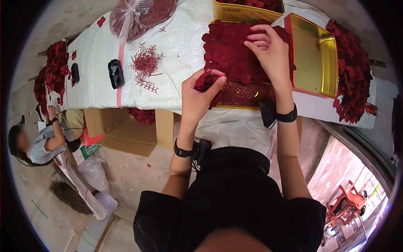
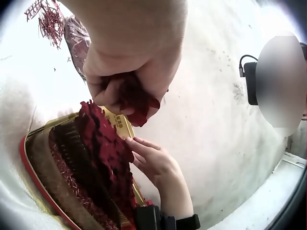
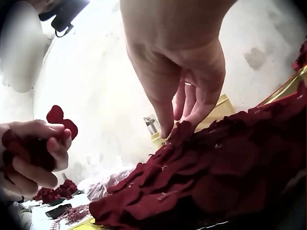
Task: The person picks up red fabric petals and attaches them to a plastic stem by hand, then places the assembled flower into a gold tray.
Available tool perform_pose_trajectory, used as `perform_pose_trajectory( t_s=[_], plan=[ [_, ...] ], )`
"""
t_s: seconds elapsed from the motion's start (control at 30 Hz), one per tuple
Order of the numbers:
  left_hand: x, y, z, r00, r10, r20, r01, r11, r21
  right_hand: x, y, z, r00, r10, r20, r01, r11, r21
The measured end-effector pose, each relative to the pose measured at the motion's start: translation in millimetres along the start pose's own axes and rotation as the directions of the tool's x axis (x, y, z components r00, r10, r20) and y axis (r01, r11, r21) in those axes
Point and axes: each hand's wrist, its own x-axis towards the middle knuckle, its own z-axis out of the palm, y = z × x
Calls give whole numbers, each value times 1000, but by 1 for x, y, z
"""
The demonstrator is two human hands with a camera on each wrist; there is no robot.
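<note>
Left hand [image 1: 201, 90] gripping petals [image 1: 206, 80] at tin [image 1: 239, 103] edge, right hand [image 1: 268, 50] atop heap [image 1: 235, 50]

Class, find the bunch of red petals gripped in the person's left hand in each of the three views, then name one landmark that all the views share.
Head: bunch of petals at centre, gripped by the left hand at the tin's near edge.
Left wrist: bunch at upper centre, below the hand.
Right wrist: bunch at the far left, mid-height.
Shared landmark: the heap of petals that the right hand touches.
</note>
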Motion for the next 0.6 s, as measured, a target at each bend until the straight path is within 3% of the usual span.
perform_pose_trajectory(
  t_s=[0.07, 0.2, 0.23, 0.33, 0.4, 0.47, 0.5, 0.6],
  plan=[
    [-1, 7, 0, 998, -62, 22, 62, 998, 18, -3, -1, 2, 995, -67, -73, 53, 983, -177],
    [-2, 0, 2, 993, -106, 56, 104, 994, 37, -9, -6, -8, 978, -128, -166, 94, 976, -199],
    [-1, -3, 5, 999, -19, 34, 15, 993, 117, -12, -8, -12, 981, -133, -143, 110, 982, -156],
    [0, -9, 10, 966, 259, 23, -246, 880, 406, -28, -22, -18, 996, 42, 74, -65, 941, 331],
    [1, -8, 14, 892, 442, 94, -400, 677, 617, -47, -39, -19, 957, 100, 272, -199, 909, 365],
    [-1, -9, 18, 897, 427, 112, -382, 625, 681, -59, -45, -15, 942, 31, 334, -128, 954, 271],
    [-2, -10, 19, 900, 420, 120, -372, 595, 712, -62, -44, -13, 946, 3, 326, -83, 969, 233],
    [-2, -13, 24, 852, 505, 138, -436, 540, 720, -68, -37, -8, 966, 81, 246, -156, 940, 303]
  ],
)
